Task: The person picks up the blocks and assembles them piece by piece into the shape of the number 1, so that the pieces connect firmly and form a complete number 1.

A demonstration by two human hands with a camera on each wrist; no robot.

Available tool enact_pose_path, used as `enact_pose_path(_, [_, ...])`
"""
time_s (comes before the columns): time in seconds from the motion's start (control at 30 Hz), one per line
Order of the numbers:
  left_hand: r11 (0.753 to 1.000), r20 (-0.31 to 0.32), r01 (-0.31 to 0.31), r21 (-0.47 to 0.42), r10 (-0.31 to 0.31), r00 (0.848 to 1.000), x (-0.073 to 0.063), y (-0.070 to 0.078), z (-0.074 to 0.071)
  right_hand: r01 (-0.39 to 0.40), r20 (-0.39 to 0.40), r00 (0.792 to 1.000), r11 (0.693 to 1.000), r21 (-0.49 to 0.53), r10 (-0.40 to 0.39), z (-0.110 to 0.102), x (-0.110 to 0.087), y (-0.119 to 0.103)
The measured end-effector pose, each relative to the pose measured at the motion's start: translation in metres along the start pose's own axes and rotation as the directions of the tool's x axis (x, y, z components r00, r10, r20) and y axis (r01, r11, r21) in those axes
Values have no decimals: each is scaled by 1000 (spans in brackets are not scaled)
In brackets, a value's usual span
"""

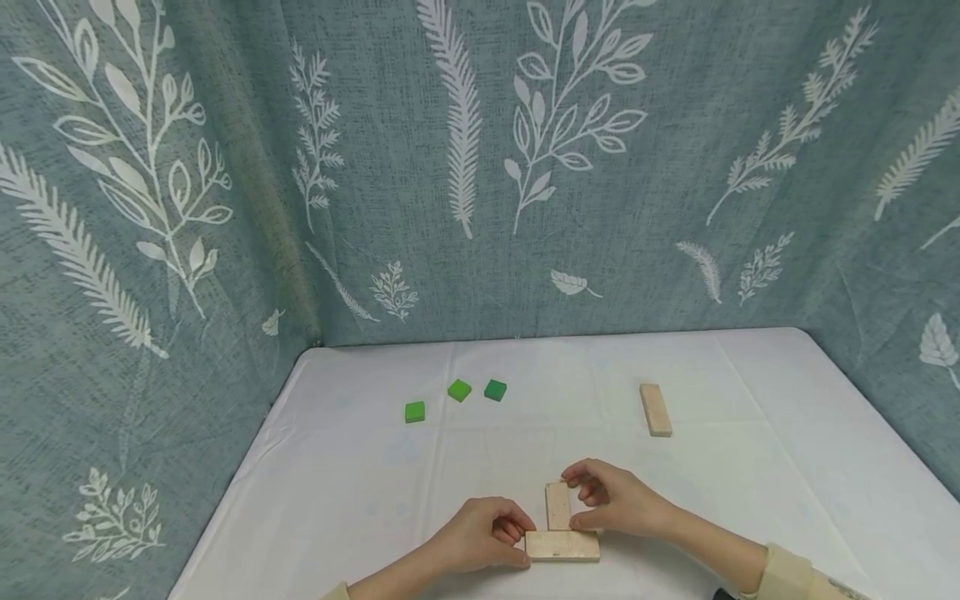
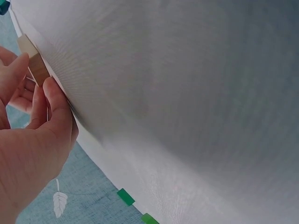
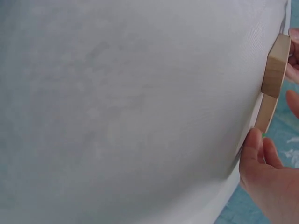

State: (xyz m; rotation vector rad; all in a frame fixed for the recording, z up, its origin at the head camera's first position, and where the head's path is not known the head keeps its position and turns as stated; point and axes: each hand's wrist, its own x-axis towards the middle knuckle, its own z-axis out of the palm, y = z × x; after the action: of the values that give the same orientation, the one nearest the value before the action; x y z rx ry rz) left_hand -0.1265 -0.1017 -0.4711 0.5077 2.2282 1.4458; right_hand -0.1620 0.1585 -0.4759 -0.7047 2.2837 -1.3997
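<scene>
Two plain wooden blocks lie on the white cloth near its front edge, forming an upside-down T. The near block (image 1: 562, 547) lies crosswise, and the other block (image 1: 558, 506) points away from the middle of its far side. My left hand (image 1: 487, 533) grips the left end of the crosswise block, fingers at the far corner and thumb at the near one. In the left wrist view this block (image 2: 38, 65) shows its end between thumb and fingers. My right hand (image 1: 618, 500) holds the lengthwise block, fingertips at its far end and thumb by its near right corner.
A third wooden block (image 1: 656, 410) lies farther back on the right. Toward the back left are a light green square piece (image 1: 415, 412), another light green one (image 1: 459, 390) and a darker green one (image 1: 495, 390). A patterned blue-grey curtain (image 1: 480, 167) surrounds the table.
</scene>
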Motion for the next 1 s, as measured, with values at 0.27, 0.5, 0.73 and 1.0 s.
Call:
enact_pose_path(0.27, [1000,10,-21,-4,21,1000,1,1,0,0,-39,999,998,55,2,-7,-6,4])
enact_pose_path(0.5, [1000,-1,0,9,0,1000,2,0,3,-38,-78,996,998,49,42,-13,-8,7])
enact_pose_path(0.73, [1000,-4,10,5,-10,1000,1,-2,3,-73,-123,989,996,60,80,-20,-7,5])
enact_pose_path(1.0, [1000,-3,10,11,-10,1000,2,-4,1,-67,-163,984,996,53,74,-29,-2,6])
